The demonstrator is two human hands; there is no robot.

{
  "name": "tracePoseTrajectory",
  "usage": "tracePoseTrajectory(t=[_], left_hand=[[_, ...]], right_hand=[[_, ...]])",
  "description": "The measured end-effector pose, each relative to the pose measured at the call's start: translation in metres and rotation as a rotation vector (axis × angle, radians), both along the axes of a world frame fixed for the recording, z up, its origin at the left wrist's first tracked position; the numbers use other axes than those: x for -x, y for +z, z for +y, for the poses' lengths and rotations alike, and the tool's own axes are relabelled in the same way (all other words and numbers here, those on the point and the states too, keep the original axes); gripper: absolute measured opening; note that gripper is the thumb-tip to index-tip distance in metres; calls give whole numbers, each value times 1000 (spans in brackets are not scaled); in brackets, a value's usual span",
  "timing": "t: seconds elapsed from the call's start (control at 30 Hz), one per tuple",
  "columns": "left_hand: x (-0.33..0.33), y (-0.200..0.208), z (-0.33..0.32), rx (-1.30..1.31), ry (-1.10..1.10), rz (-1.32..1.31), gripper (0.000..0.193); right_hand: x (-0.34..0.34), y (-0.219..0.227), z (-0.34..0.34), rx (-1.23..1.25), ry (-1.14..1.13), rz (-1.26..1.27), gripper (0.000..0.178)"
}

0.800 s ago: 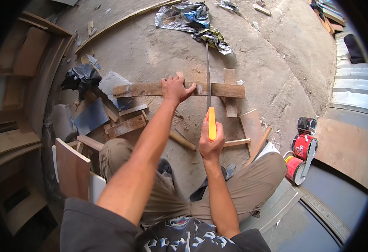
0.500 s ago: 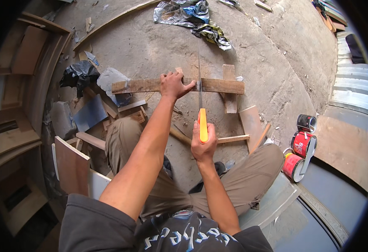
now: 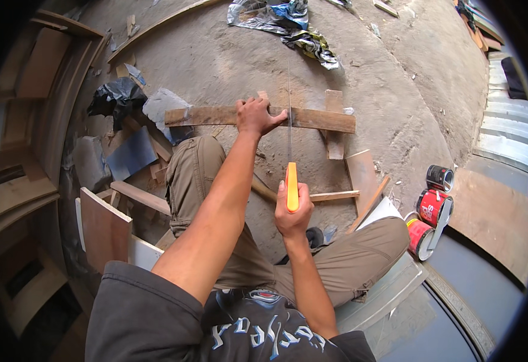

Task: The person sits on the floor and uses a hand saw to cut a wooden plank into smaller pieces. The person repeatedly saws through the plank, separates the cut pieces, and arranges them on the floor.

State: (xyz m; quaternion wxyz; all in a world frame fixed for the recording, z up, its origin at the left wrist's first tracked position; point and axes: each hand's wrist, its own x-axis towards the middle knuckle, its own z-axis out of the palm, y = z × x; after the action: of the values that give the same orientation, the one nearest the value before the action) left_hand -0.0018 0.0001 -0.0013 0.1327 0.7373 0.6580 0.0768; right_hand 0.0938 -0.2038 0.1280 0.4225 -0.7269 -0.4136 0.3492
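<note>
My right hand (image 3: 295,211) is closed round the orange-yellow handle of a handsaw (image 3: 292,181). The thin blade points away from me and crosses a long wooden board (image 3: 321,119) right of its middle. Just left of the blade, my left hand (image 3: 255,117) grips the board, fingers over its far edge and thumb reaching toward the saw. The board lies crosswise; its right end rests on a short wooden piece (image 3: 334,148), and its left end lies by a grey block (image 3: 166,104). How deep the blade sits in the wood is too small to tell.
Wood scraps and a blue-grey panel (image 3: 132,158) lie to the left, with a black plastic bag (image 3: 118,99) beyond. Crumpled foil-like wrapping (image 3: 264,15) is on the ground ahead. Three cans, one a red can (image 3: 431,206), stand at right. Wooden frames (image 3: 16,181) line the left side.
My right hand and the saw have drawn back slightly toward me. My left knee has risen and moved inward. My left hand stays on the board.
</note>
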Motion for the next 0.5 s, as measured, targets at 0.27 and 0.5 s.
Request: tracePoseTrajectory(t=[0.27,0.5], left_hand=[[-1,0,-2,-16,-2,-19,61],[0,-1,-3,-25,8,-31,62]], right_hand=[[-4,7,1,-46,10,-47,24],[-15,19,-5,123,37,84,25]])
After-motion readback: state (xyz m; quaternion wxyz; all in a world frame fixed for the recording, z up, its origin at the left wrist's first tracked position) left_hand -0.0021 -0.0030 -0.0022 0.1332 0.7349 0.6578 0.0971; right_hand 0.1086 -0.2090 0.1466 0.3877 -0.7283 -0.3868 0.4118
